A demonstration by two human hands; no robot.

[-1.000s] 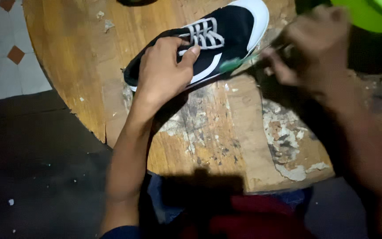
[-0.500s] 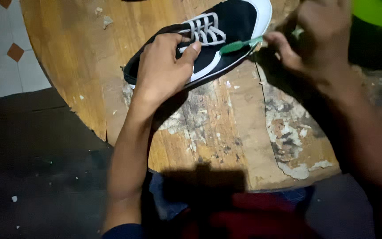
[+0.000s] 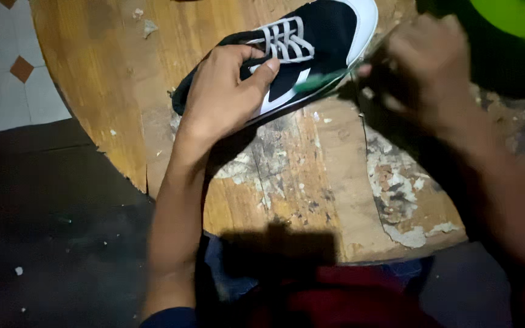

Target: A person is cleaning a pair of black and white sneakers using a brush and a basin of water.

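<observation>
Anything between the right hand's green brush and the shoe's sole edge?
Nothing visible. The left hand grips the shoe over its heel end and laces, away from the toe. The right hand holds the green brush against the white sole edge near the toe, though motion blur hides exact contact.

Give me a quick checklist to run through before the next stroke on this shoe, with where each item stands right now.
1. Shoe steadied: ok. The left hand grips the black and white sneaker over its heel end, thumb near the laces.
2. Tool in hand: ok. The right hand holds a green-handled brush against the sneaker's side.
3. Bristles on the sole edge: cannot tell, the brush is blurred.
4. Shoe fully supported: ok, it lies flat on the round wooden table.
5. Green basin within reach: ok, at the right hand's far side.
6. Clean work surface: not ok, paint flakes and crumbs litter the wood.
</observation>
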